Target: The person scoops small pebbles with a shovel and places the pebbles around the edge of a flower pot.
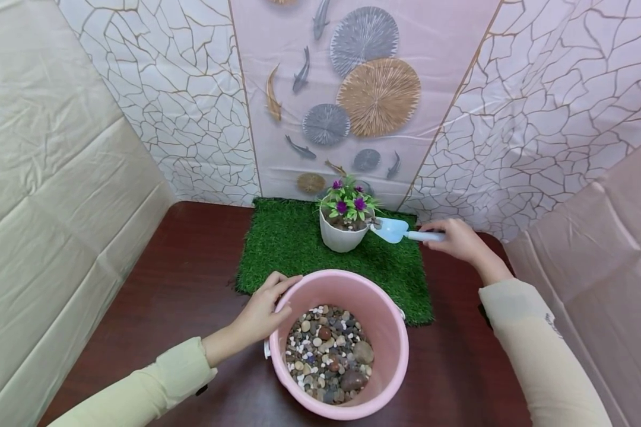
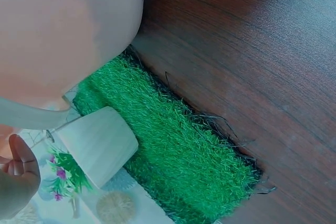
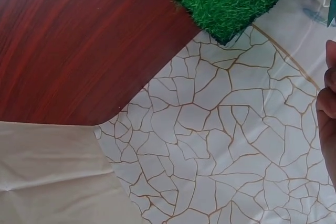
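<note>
My right hand [image 1: 456, 237] grips the handle of a light-blue hand trowel [image 1: 392, 230], held out level to the right of a white flower pot [image 1: 342, 236]. Small stones [image 1: 375, 223] lie at the trowel's tip, right at the pot's rim. Green leaves and purple flowers [image 1: 348, 201] rise from the pot. My left hand [image 1: 264, 308] holds the left rim of a pink bucket [image 1: 390, 332], thumb over its inner side. Inside the bucket are mixed pebbles [image 1: 326, 350], white, brown and grey. Only part of the right hand [image 3: 328, 108] enters the right wrist view, its trowel out of frame.
The pot stands on a green artificial grass mat [image 1: 283, 237], which lies on a dark red-brown wooden table [image 1: 192, 261]. Behind it hangs a patterned wall covering [image 1: 192, 101]. Pale fabric panels [image 1: 59, 207] close off both sides. The bucket stands at the mat's front edge.
</note>
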Demonstrator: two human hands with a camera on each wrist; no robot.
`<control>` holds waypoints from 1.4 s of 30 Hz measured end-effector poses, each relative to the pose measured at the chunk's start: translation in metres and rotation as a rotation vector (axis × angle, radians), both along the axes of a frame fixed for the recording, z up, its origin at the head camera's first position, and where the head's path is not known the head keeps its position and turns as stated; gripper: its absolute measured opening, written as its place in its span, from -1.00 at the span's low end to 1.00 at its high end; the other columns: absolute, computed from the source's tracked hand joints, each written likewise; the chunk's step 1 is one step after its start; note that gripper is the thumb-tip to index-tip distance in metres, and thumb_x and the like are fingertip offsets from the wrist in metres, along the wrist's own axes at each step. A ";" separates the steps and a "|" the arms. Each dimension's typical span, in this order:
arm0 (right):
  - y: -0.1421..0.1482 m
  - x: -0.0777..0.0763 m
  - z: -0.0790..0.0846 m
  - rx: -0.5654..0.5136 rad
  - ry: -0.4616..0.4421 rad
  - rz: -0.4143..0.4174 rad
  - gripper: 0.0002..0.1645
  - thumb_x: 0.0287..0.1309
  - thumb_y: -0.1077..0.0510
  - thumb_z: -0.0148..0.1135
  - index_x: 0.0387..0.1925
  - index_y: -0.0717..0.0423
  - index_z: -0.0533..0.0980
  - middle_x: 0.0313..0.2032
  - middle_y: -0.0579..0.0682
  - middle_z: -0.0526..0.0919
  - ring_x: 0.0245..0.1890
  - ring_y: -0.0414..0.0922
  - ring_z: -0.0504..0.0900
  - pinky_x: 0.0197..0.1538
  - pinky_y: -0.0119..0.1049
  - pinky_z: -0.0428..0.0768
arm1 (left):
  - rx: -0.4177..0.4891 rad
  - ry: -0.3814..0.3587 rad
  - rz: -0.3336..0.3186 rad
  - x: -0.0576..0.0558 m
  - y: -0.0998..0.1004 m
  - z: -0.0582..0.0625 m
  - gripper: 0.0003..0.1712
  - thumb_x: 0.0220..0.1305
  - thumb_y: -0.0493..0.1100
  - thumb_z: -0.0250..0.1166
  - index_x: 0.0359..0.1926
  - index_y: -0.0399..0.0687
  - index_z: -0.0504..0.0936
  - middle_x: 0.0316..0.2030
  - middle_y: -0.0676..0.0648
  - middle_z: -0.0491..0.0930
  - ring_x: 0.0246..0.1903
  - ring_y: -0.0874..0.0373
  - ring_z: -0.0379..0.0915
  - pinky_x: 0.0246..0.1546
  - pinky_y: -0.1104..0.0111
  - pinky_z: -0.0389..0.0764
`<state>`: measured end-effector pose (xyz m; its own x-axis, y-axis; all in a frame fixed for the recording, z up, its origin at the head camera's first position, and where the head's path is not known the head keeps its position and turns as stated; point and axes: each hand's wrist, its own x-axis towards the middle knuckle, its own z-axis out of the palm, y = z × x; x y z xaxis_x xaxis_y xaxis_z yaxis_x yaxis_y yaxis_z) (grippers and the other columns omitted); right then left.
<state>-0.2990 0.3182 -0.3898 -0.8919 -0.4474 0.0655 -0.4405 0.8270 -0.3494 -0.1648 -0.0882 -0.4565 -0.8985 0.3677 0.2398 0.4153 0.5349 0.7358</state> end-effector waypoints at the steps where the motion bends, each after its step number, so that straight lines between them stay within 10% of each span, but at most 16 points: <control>1: -0.002 -0.002 0.001 0.009 0.002 0.000 -0.71 0.04 0.29 0.28 -0.13 0.25 0.62 -0.42 0.11 0.69 -0.66 -0.21 0.33 -0.49 -0.32 0.32 | 0.000 0.002 0.000 0.000 0.000 0.000 -0.34 0.04 -0.41 0.20 0.26 -0.19 0.41 -0.11 -0.08 0.42 -0.37 0.26 0.29 -0.37 0.46 0.40; 42: -0.066 -0.044 0.047 0.429 0.012 0.051 -0.71 -0.09 0.30 0.28 -0.22 0.21 0.66 -0.24 0.17 0.69 -0.31 0.08 0.61 -0.23 -0.04 0.56 | 0.029 0.008 -0.008 -0.001 -0.001 0.000 -0.33 0.00 -0.41 0.18 0.24 -0.19 0.43 -0.13 -0.07 0.42 -0.34 0.25 0.30 -0.32 0.43 0.43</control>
